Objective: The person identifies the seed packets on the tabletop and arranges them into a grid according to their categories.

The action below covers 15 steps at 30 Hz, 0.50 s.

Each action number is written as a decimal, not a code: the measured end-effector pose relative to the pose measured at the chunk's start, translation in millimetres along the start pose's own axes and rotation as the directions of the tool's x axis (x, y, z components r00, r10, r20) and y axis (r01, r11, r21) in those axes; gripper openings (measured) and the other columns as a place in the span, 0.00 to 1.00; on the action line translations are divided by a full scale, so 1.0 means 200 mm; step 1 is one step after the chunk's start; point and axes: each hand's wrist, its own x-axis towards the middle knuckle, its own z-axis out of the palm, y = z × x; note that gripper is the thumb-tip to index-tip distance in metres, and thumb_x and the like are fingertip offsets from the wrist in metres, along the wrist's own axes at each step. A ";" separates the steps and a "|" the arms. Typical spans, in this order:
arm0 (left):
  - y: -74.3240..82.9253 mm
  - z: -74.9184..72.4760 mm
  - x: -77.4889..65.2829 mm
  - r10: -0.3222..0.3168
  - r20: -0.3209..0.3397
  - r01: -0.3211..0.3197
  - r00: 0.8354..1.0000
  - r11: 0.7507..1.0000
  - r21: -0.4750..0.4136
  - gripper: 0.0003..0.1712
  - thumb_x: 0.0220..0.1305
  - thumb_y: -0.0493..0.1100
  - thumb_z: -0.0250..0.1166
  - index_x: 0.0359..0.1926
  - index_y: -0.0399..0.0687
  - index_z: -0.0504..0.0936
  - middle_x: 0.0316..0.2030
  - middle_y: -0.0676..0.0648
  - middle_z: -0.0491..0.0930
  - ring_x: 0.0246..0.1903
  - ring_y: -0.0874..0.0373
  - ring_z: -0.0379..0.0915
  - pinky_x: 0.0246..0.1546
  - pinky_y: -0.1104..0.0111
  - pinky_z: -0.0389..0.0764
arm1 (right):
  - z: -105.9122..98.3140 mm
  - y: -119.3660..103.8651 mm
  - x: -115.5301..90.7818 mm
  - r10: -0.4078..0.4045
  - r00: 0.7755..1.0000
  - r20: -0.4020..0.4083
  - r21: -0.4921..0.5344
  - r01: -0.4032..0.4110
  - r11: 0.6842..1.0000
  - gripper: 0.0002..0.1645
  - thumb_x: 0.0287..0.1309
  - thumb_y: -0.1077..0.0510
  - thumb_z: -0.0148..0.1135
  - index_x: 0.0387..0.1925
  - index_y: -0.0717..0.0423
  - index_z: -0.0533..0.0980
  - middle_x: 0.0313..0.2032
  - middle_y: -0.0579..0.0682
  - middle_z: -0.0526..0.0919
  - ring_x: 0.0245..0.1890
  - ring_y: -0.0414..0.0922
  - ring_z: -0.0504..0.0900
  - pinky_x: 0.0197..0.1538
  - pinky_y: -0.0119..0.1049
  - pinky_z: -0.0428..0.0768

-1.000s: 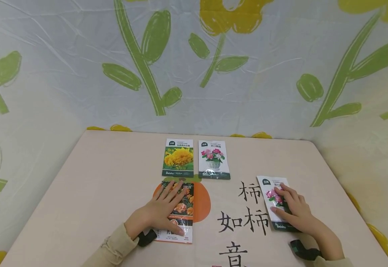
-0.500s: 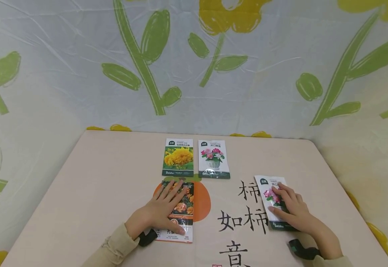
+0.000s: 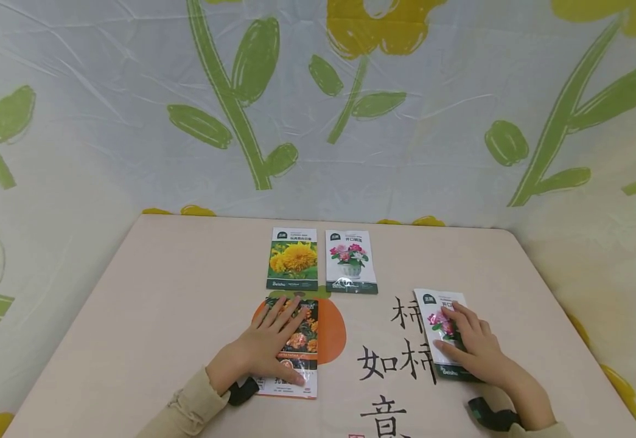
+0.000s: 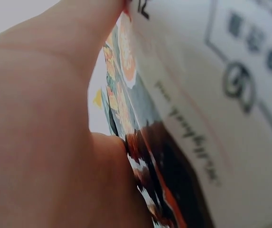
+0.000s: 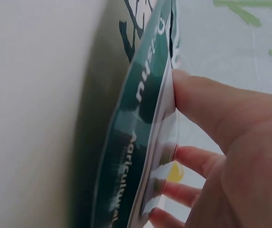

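My left hand lies with spread fingers on an orange-and-black marigold seed packet, its thumb across the white lower part. In the left wrist view, the packet's white printed end lies close beside the palm. Toward the right, my right hand rests its thumb and fingertips on a white seed packet with pink flowers. This packet lies slightly tilted on the table. The right wrist view has the thumb and fingertips touching its upper face, above the dark green end band.
Behind the hands lie a yellow-flower seed packet and a pink-flower seed packet, side by side and apart. The tabletop bears black brush characters and a printed orange persimmon. A flower-patterned curtain rises behind the table.
My right hand and the pink-flower packet beneath it have slid a little to the left, covering more of the printed characters. The left hand and the other packets have stayed in place.
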 end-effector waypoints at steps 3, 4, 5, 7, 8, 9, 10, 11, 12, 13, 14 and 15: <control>0.00 0.00 0.00 -0.004 -0.001 0.004 1.000 1.000 -0.005 0.70 0.50 0.78 0.65 0.80 0.51 0.40 0.79 0.44 0.31 0.76 0.41 0.22 0.71 0.38 0.39 | 0.00 -0.02 -0.01 0.003 1.000 0.000 -0.010 -0.003 1.000 0.44 0.61 0.43 0.64 0.70 0.59 0.57 0.69 0.69 0.50 0.57 0.72 0.58 0.48 0.72 0.63; 0.00 0.00 0.00 -0.005 -0.002 0.005 1.000 1.000 -0.005 0.70 0.50 0.78 0.65 0.80 0.51 0.40 0.79 0.44 0.31 0.76 0.41 0.23 0.71 0.39 0.39 | 0.00 -0.02 -0.01 0.003 1.000 0.001 -0.009 -0.003 1.000 0.44 0.61 0.43 0.64 0.70 0.59 0.57 0.69 0.68 0.50 0.57 0.72 0.58 0.48 0.72 0.63; 0.01 0.00 0.00 -0.008 -0.003 0.008 1.000 1.000 -0.004 0.70 0.49 0.78 0.65 0.80 0.51 0.40 0.79 0.44 0.31 0.76 0.41 0.23 0.71 0.39 0.39 | 0.00 -0.02 -0.01 -0.001 1.000 -0.001 -0.009 0.001 1.000 0.44 0.61 0.44 0.64 0.70 0.58 0.57 0.69 0.68 0.50 0.57 0.72 0.58 0.48 0.72 0.62; 0.00 0.01 0.00 -0.010 -0.003 0.010 1.000 1.000 -0.008 0.70 0.49 0.78 0.65 0.80 0.52 0.40 0.79 0.44 0.31 0.76 0.41 0.23 0.71 0.38 0.39 | 0.01 -0.02 -0.01 -0.012 1.000 -0.006 -0.014 0.012 1.000 0.44 0.60 0.44 0.64 0.69 0.57 0.57 0.69 0.68 0.51 0.57 0.73 0.59 0.48 0.73 0.63; 0.00 0.01 0.00 -0.010 -0.005 0.010 1.000 1.000 -0.010 0.70 0.49 0.78 0.65 0.80 0.52 0.40 0.79 0.44 0.31 0.76 0.41 0.23 0.71 0.38 0.39 | 0.01 -0.02 -0.01 -0.016 1.000 -0.006 -0.015 0.016 1.000 0.44 0.60 0.44 0.65 0.69 0.56 0.58 0.69 0.68 0.51 0.57 0.73 0.59 0.48 0.73 0.62; 0.00 0.01 0.00 -0.011 -0.005 0.011 1.000 1.000 -0.012 0.70 0.49 0.78 0.65 0.80 0.52 0.40 0.79 0.44 0.31 0.76 0.41 0.23 0.70 0.38 0.39 | 0.01 -0.03 -0.01 -0.021 1.000 -0.008 -0.017 0.021 1.000 0.43 0.60 0.44 0.65 0.69 0.56 0.58 0.69 0.68 0.51 0.57 0.73 0.59 0.48 0.74 0.62; 0.00 0.01 0.00 -0.011 -0.005 0.011 1.000 1.000 -0.013 0.70 0.49 0.78 0.65 0.80 0.52 0.40 0.79 0.44 0.31 0.76 0.41 0.23 0.70 0.38 0.39 | 0.02 -0.03 -0.01 -0.027 1.000 -0.012 -0.019 0.027 0.999 0.43 0.59 0.44 0.66 0.69 0.55 0.58 0.69 0.68 0.52 0.57 0.73 0.59 0.48 0.74 0.62; 0.00 0.01 0.00 -0.012 -0.005 0.012 1.000 1.000 -0.015 0.70 0.49 0.78 0.65 0.80 0.53 0.39 0.79 0.44 0.31 0.76 0.41 0.23 0.70 0.38 0.38 | 0.02 -0.03 -0.01 -0.033 0.999 -0.013 -0.023 0.032 0.999 0.43 0.59 0.44 0.66 0.68 0.55 0.59 0.69 0.68 0.52 0.57 0.73 0.59 0.48 0.74 0.62; 0.00 0.01 0.00 -0.012 -0.005 0.012 1.000 1.000 -0.013 0.70 0.49 0.78 0.65 0.80 0.53 0.39 0.79 0.44 0.31 0.76 0.41 0.22 0.70 0.38 0.38 | 0.02 -0.04 -0.01 -0.037 0.999 -0.015 -0.026 0.037 0.999 0.43 0.59 0.44 0.66 0.68 0.55 0.59 0.69 0.68 0.52 0.57 0.73 0.60 0.48 0.74 0.63; 0.00 0.01 0.00 -0.010 -0.007 0.010 1.000 1.000 -0.011 0.70 0.49 0.78 0.64 0.80 0.53 0.39 0.79 0.44 0.31 0.76 0.41 0.22 0.70 0.38 0.38 | 0.02 -0.04 -0.02 -0.038 0.999 -0.014 -0.027 0.037 0.999 0.42 0.59 0.44 0.66 0.68 0.54 0.59 0.69 0.68 0.52 0.58 0.73 0.60 0.48 0.74 0.63; 0.00 0.01 0.00 -0.010 -0.007 0.010 1.000 1.000 -0.008 0.70 0.49 0.79 0.64 0.80 0.53 0.39 0.79 0.45 0.30 0.76 0.41 0.22 0.71 0.38 0.38 | 0.03 -0.05 -0.02 -0.039 0.999 -0.013 -0.026 0.039 0.999 0.42 0.59 0.44 0.66 0.68 0.54 0.59 0.70 0.67 0.52 0.58 0.73 0.60 0.48 0.74 0.63; 0.00 0.01 0.00 -0.010 -0.007 0.010 1.000 1.000 -0.007 0.70 0.49 0.79 0.64 0.80 0.53 0.39 0.79 0.45 0.30 0.76 0.41 0.22 0.71 0.38 0.38 | 0.03 -0.06 -0.02 -0.042 0.999 -0.015 -0.027 0.041 0.999 0.42 0.58 0.44 0.67 0.68 0.54 0.60 0.70 0.67 0.52 0.58 0.72 0.60 0.49 0.74 0.63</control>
